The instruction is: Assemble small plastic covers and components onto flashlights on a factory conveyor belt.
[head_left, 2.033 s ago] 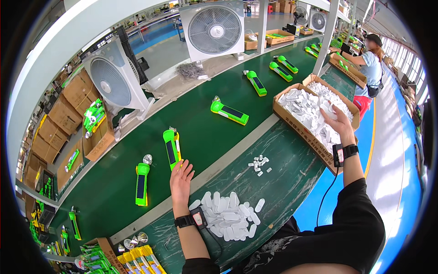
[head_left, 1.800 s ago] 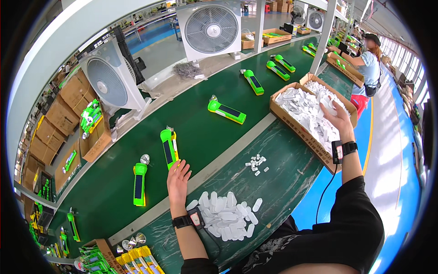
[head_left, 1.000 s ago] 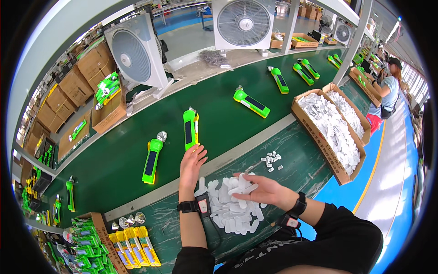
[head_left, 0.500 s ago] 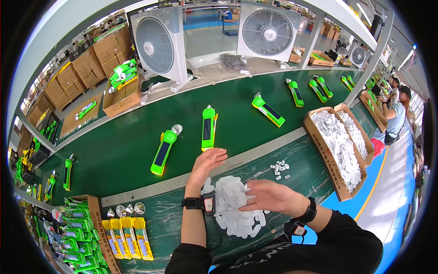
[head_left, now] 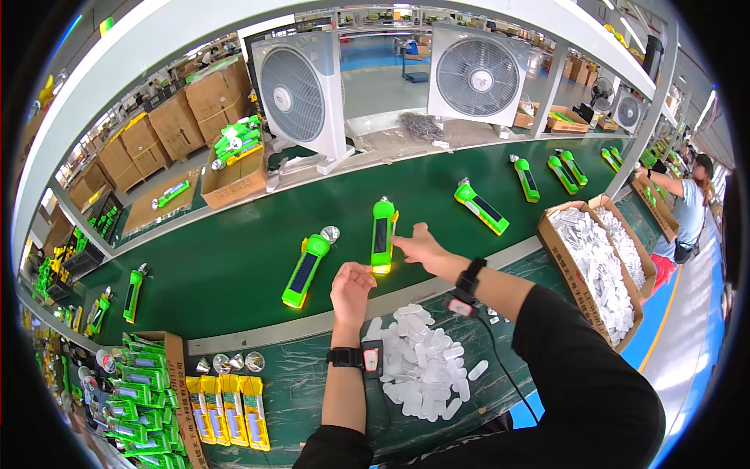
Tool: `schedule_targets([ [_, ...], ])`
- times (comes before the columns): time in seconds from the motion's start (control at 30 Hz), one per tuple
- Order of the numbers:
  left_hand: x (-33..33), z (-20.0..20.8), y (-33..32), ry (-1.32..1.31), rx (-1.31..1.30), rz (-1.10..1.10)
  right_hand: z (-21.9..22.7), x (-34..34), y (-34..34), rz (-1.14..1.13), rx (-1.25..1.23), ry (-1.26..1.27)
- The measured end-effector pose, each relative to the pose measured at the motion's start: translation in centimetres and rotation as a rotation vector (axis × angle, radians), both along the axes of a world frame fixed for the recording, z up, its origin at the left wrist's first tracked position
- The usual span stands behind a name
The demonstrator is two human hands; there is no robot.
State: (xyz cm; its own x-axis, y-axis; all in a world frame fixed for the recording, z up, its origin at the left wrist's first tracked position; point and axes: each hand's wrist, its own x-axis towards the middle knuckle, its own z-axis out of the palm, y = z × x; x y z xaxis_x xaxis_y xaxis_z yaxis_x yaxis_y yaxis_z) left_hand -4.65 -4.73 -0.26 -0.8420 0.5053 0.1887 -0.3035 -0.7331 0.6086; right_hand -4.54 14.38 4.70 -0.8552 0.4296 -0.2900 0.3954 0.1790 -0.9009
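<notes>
A green and yellow solar flashlight (head_left: 382,234) lies on the green belt, its head pointing away from me. Beside its lower right edge is my right hand (head_left: 426,248), open, fingers reaching to the casing; whether they touch it is unclear. My left hand (head_left: 352,291) is at the flashlight's near end, fingers loosely bent, with nothing visible in it. In front of me, between my forearms, a pile of frosted clear plastic pieces (head_left: 426,363) is spread on the bench. Another flashlight (head_left: 306,271) lies on the belt left of my hands.
More flashlights (head_left: 480,205) lie along the belt. Boxes of clear parts (head_left: 587,301) stand at right. Yellow casings (head_left: 254,410), reflectors (head_left: 254,362) and a box of green casings (head_left: 141,410) are at left. Two fans (head_left: 480,74) stand behind the belt. A cable (head_left: 508,367) hangs by my right arm.
My right hand has moved from the clear-piece pile up and left to the flashlight. The left hand's fingers have bent more. The view has shifted, so the scene sits farther right and lower.
</notes>
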Motion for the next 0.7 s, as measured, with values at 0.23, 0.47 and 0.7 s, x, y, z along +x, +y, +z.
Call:
schedule_targets([
  [0.23, -0.7, -0.9, -0.2, -0.147, -0.058, 0.289, -2.5, -3.1, -4.0, -0.028, 0.439, -0.046],
  [0.47, -0.7, -0.5, 1.2, -0.072, -0.17, 0.424, -4.1, -2.0, -2.7, 0.008, 0.255, 0.175],
  [0.7, 0.6, -0.3, 1.9, -0.148, -0.141, 0.01, -0.3, 5.8, -5.0, 0.098, -0.399, 0.251],
])
